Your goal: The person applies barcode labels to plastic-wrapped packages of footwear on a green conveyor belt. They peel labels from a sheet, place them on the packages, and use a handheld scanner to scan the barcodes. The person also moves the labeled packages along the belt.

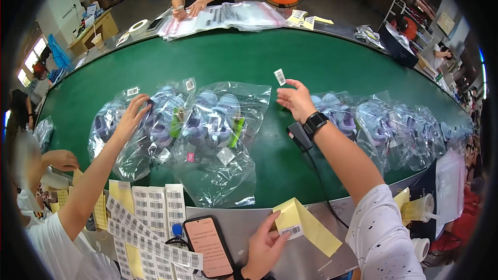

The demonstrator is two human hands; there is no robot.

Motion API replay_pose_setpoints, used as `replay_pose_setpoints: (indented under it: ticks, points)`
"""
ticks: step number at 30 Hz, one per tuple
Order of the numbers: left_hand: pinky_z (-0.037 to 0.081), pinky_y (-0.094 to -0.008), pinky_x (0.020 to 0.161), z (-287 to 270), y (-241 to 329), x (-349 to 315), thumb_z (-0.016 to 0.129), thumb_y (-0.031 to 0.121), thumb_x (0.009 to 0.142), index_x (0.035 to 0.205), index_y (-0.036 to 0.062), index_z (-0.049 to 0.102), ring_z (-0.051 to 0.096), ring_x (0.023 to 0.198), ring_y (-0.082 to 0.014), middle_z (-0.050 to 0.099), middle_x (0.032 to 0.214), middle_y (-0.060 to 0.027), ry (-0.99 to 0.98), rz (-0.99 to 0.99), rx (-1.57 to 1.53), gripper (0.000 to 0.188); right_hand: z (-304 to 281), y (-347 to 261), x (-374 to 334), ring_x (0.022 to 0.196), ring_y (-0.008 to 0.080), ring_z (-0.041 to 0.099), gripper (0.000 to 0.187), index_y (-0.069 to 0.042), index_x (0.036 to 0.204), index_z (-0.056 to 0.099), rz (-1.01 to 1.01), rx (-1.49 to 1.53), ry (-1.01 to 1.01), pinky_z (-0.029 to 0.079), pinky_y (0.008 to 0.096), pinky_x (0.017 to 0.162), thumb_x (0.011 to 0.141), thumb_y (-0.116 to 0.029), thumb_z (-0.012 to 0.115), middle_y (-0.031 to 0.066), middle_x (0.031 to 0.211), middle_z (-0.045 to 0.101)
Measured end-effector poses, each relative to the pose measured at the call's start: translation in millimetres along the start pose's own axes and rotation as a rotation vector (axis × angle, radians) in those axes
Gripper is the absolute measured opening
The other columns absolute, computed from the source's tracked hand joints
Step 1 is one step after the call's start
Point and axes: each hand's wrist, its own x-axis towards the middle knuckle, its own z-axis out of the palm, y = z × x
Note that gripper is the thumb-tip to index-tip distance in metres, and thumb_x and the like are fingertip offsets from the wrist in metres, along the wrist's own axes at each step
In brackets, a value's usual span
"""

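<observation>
Near the bottom edge, my left hand (264,246) pinches a yellow label backing strip (314,233), folded over, with one white barcode label on it. My right hand (296,101) is raised over the green table, a small white barcode label (280,77) at its fingertips. A dark watch (315,123) and a small black corded device (299,136) are at that wrist. Between the left-side bags and my right hand there is a gap; the nearest clear bag (220,119) holds pale blue and lilac shoes with a green tag. More bagged shoes (337,111) lie beyond my right wrist.
At left, a co-worker's hand (134,116) reaches onto another shoe bag (106,122). Barcode label sheets (150,202) and a phone (210,246) lie along the metal near edge. Across the green table (207,57), another person handles plastic bags (228,15). A drink cup (417,210) stands at right.
</observation>
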Motion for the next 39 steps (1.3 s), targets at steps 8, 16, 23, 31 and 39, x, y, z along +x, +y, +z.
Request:
replay_pose_setpoints:
  ticks: [8,16,23,31,39]
  points:
    - [0.052,-0.0337,0.094,2.8,4.6,1.9,0.057,-0.013,0.087,0.139,-0.0022,0.031,0.058,0.114,-0.0269,0.042,0.138,-0.0208,-0.008,0.008,-0.018,0.06,13.2,-36.9,9.4,0.083,0.0156,0.06,0.011,-0.002,0.087,0.064,0.04,-0.05,-0.252,0.05,0.0284,0.076,0.082,-0.009,0.07,0.0078,0.093,0.063]
    - [0.053,-0.0327,0.092,0.2,13.4,0.0,0.056,-0.012,0.088,0.14,-0.0017,0.031,0.059,0.113,-0.0261,0.043,0.136,-0.0197,-0.047,-0.018,-0.051,0.059,74.8,-19.8,-68.3,0.113,0.0349,0.054,0.012,-0.003,0.076,0.067,-0.756,-0.806,-0.343,0.042,0.041,0.097,0.072,-0.013,0.072,0.0206,0.116,0.058]
    - [0.054,-0.0307,0.089,1.9,15.8,1.1,0.056,-0.009,0.09,0.142,0.0,0.032,0.059,0.112,-0.0252,0.047,0.132,-0.0166,-0.076,-0.065,-0.088,0.058,72.0,2.7,-20.9,0.111,0.0361,0.055,0.012,-0.002,0.074,0.064,-0.84,-0.854,-0.056,0.043,0.0418,0.095,0.072,-0.011,0.07,0.0212,0.115,0.058]
    - [0.054,-0.0302,0.089,1.4,15.8,-1.8,0.056,-0.008,0.09,0.142,0.0008,0.033,0.06,0.111,-0.0235,0.047,0.131,-0.0152,-0.072,-0.092,-0.054,0.058,82.6,-3.1,-0.2,0.074,0.0302,0.065,0.012,0.0,0.072,0.064,-0.61,-0.856,-0.033,0.051,0.0396,0.072,0.07,-0.012,0.069,0.0152,0.076,0.067]
    - [0.054,-0.0312,0.091,3.5,16.4,-1.9,0.057,-0.009,0.089,0.142,0.0004,0.034,0.06,0.112,-0.024,0.046,0.131,-0.0149,-0.059,-0.05,-0.071,0.058,95.7,-4.0,13.6,0.07,0.0268,0.066,0.01,0.0,0.071,0.064,-0.512,-0.794,-0.09,0.052,0.0367,0.068,0.071,-0.009,0.068,0.0126,0.072,0.067]
